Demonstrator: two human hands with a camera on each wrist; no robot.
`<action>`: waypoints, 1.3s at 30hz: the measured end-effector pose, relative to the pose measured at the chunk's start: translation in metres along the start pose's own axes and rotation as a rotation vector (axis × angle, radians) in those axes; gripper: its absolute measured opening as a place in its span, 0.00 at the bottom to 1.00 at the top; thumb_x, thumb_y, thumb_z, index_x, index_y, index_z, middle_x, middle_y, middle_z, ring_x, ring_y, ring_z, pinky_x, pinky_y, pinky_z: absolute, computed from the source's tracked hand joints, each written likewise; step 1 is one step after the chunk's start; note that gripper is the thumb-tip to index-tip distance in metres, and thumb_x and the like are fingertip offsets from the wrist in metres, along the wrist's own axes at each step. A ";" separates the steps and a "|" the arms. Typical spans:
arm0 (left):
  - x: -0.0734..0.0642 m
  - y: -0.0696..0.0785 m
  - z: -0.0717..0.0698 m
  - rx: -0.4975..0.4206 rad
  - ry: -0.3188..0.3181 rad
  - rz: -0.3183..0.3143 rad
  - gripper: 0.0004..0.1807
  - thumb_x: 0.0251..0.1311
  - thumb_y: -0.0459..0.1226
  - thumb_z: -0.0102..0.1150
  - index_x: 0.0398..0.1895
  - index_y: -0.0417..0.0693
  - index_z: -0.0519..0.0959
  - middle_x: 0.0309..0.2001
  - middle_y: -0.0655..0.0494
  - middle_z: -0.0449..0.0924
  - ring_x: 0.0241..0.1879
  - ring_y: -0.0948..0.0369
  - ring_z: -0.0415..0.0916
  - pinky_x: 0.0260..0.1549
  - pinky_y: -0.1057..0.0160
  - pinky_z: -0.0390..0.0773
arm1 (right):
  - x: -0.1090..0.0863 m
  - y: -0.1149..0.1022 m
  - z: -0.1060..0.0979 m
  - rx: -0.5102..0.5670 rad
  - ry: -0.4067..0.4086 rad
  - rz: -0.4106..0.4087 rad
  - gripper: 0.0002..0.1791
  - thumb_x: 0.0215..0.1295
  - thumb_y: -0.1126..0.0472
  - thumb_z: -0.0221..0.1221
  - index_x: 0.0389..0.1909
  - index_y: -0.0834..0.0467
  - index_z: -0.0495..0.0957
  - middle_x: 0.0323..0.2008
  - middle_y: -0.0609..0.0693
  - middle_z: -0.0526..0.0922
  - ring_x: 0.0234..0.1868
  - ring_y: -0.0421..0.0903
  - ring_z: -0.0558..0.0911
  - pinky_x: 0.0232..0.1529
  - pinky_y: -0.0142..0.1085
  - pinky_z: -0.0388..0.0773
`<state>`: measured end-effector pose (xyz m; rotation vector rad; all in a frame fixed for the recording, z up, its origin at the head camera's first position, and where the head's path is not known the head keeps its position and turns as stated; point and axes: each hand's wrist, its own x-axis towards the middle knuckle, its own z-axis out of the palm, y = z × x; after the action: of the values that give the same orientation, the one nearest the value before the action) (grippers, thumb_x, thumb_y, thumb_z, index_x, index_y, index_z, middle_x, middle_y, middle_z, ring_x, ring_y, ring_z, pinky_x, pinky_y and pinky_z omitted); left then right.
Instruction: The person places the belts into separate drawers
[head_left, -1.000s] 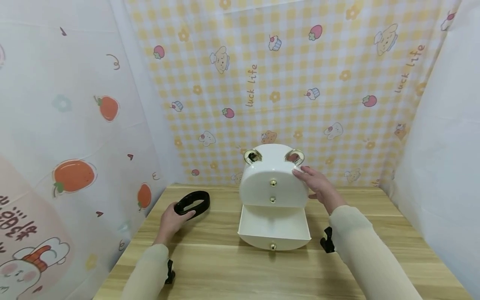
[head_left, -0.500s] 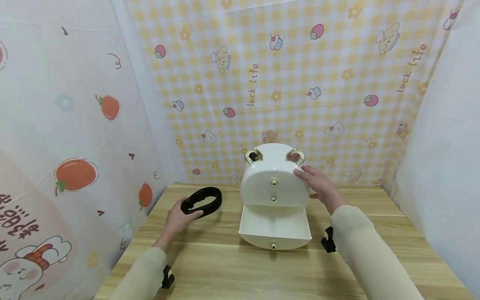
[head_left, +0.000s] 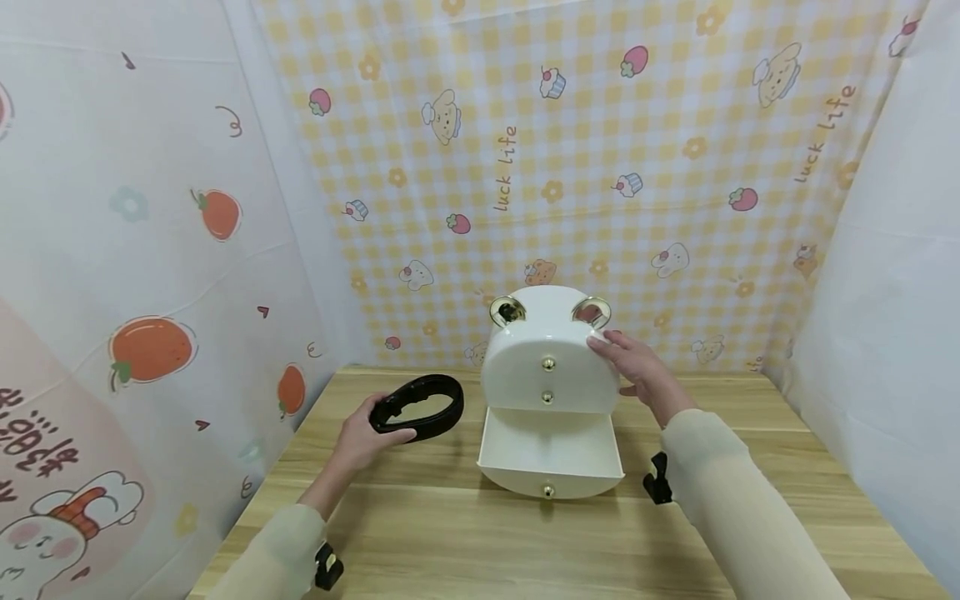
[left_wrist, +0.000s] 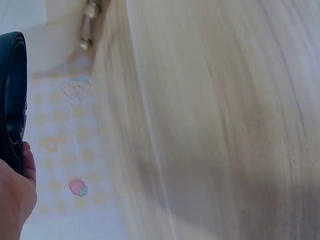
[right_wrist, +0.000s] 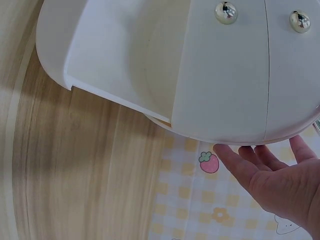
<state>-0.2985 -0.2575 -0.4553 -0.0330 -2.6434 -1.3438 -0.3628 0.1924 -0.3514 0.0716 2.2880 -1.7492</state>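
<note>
With fingers and thumb, my left hand [head_left: 360, 437] pinches the near left end of a black looped band [head_left: 435, 426], shaped like a coiled belt and raised above the wooden tabletop. The left wrist view shows part of this black band [left_wrist: 4, 95] at its left edge. A white, rounded drawer cabinet [head_left: 513, 375] with gold knobs stands to its right, its bottom drawer [head_left: 510, 483] pulled out and nothing visible inside. My right hand [head_left: 637, 371] rests extended fingers against the cabinet's upper right side; in the right wrist view, this hand's fingertips [right_wrist: 222, 150] meet the cabinet's edge.
Two gold-rimmed round ears [head_left: 507, 312] stick up from the cabinet's top. The wooden table [head_left: 420, 533] runs back to a yellow checked cloth [head_left: 480, 275], with a printed cloth [head_left: 172, 275] at left and white cloth [head_left: 892, 350] at right. Black wrist mounts [head_left: 658, 479] hang under both sleeves.
My left hand has carried the black band rightward toward the cabinet, lifting it from the table. My right hand has stayed on the cabinet, and the drawer has kept its place.
</note>
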 end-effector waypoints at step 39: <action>-0.012 0.071 0.082 -0.230 -0.279 0.185 0.43 0.41 0.46 0.82 0.63 0.51 0.72 0.54 0.52 0.79 0.52 0.51 0.76 0.50 0.55 0.74 | -0.003 -0.002 0.001 -0.002 -0.010 0.014 0.47 0.69 0.37 0.55 0.80 0.50 0.43 0.79 0.56 0.36 0.76 0.64 0.47 0.65 0.66 0.58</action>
<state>-0.2915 -0.1490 -0.4477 -0.5175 -2.5996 -1.6746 -0.3600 0.1917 -0.3489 0.0777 2.2769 -1.7369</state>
